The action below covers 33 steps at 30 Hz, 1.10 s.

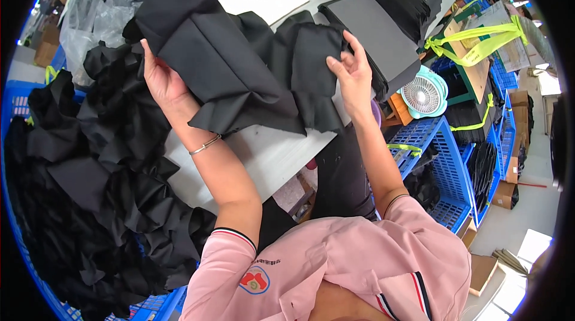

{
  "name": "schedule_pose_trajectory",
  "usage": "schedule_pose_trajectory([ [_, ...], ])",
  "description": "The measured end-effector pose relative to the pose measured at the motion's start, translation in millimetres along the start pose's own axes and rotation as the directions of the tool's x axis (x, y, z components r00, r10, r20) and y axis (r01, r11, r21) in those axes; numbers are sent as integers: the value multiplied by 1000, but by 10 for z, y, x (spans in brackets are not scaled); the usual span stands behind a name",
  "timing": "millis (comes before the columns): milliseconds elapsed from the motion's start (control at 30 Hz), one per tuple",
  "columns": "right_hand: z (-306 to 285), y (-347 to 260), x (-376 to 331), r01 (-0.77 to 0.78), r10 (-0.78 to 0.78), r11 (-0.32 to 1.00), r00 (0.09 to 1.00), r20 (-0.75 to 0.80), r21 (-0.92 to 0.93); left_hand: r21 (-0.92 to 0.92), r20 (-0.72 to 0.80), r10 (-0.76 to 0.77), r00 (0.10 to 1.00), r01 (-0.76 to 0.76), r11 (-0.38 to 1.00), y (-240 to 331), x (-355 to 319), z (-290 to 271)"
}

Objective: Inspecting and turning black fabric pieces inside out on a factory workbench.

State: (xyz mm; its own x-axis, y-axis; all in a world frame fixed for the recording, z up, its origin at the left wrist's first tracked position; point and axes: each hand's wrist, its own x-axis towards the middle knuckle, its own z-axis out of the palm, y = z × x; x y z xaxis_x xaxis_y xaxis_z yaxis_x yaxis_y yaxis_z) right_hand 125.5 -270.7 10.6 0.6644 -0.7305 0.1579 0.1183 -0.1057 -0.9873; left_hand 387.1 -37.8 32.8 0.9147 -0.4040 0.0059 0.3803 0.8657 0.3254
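A piece of black fabric (pixel 221 60) is spread between my two hands above a pale grey tabletop (pixel 239 153). My left hand (pixel 166 86) supports its left side with the palm turned up. The thumb sticks out at the edge while the other fingers are hidden beneath the cloth. On the other side, my right hand (pixel 354 72) holds the fabric's right edge near its upper corner, fingers bent and thumb against the cloth. The fabric hangs in folds, its lower edge over the table's near side. A bracelet circles my left wrist.
A large blue crate (pixel 15 96) at left overflows with crumpled black fabric (pixel 108 159). Clear plastic (pixel 90 18) lies behind it. Stacked black sheets (pixel 377 36) stand at the back right, near a small turquoise fan (pixel 424 93). More blue crates (pixel 446 168) stand to my right.
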Motion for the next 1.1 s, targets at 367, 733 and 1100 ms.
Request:
schedule_pose_trajectory([
  [367,-107,-148,165,151,-152,983,988,-7,108,33,22,-152,988,152,988,-148,49,61],
  [733,-214,-74,167,160,-160,987,987,9,29,300,43,-31,999,17,954,-360,-25,207],
  [1100,-418,-39,69,270,-242,861,963,120,-431,300,-87,90,992,-60,952,-3,27,-37],
])
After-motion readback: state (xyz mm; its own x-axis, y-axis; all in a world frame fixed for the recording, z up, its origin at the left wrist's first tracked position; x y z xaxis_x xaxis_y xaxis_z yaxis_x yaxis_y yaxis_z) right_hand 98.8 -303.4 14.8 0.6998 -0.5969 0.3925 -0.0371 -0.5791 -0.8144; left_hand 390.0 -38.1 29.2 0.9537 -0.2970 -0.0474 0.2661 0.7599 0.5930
